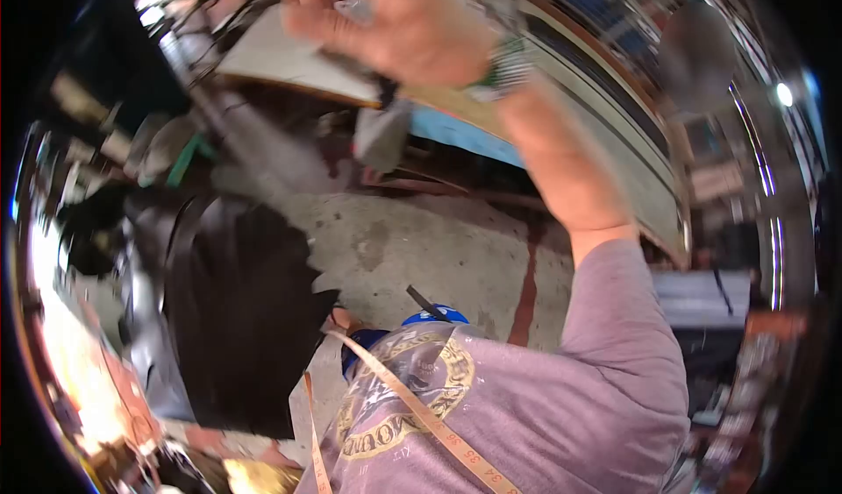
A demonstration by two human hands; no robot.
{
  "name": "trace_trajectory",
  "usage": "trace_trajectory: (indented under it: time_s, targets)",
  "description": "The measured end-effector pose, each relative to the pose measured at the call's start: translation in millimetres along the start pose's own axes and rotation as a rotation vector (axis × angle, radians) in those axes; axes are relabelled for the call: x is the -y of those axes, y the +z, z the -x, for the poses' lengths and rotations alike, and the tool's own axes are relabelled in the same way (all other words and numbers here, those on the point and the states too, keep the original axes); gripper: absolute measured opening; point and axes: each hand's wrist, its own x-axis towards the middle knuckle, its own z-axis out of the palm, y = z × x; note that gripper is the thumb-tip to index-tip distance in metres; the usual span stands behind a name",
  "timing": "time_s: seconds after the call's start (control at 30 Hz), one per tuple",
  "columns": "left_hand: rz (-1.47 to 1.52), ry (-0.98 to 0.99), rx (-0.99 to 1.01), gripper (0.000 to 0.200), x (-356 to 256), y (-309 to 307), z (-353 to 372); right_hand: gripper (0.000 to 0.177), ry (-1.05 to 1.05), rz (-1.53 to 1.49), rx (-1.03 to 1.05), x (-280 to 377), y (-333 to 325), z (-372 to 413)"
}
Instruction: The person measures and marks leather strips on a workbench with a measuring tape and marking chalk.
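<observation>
My right hand [386, 25] is raised at the top of the view, blurred by motion, its fingers curled. A small greyish, shiny thing [354, 7] shows between them; I cannot make out what it is. A green and white band [507, 66] circles that wrist. To the left, a large black sheet with ragged edges [246, 310], leather-like in look, hangs beside my body. My left hand does not show, and what holds the sheet up is hidden. A tape measure [430, 419] hangs down over my mauve T-shirt [544, 415].
Beyond my raised arm stands a long workbench [605, 135], with a light blue panel [465, 135] below its edge. A pale tabletop [294, 60] is at upper left. Concrete floor [386, 248] with a red stripe [524, 297] lies ahead. Cluttered shelves [754, 380] line the right.
</observation>
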Motion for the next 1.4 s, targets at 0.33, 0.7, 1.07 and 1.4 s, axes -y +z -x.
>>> trace_trajectory:
  time_s: [0.33, 0.7, 1.07, 1.4]
  targets:
    - [0.235, 1.077, 0.624, 0.052, -328.8, 224.7, -32.6, 0.041, 0.397, 0.849, -0.198, 147.0, -470.4, 297.5]
    - [0.374, 1.909, 0.904, 0.051, -636.5, 400.4, 52.3, 0.037, 0.327, 0.744, 0.102, 233.6, -563.0, 484.5]
    - [0.605, 2.168, 1.091, 0.050, -816.9, 590.0, 82.5, 0.033, 0.379, 0.800, 0.038, 157.8, -637.4, 603.0]
    - [0.768, 2.227, 1.149, 0.050, -971.0, 759.7, 85.7, 0.030, 0.465, 0.855, 0.085, 54.4, -753.7, 712.1]
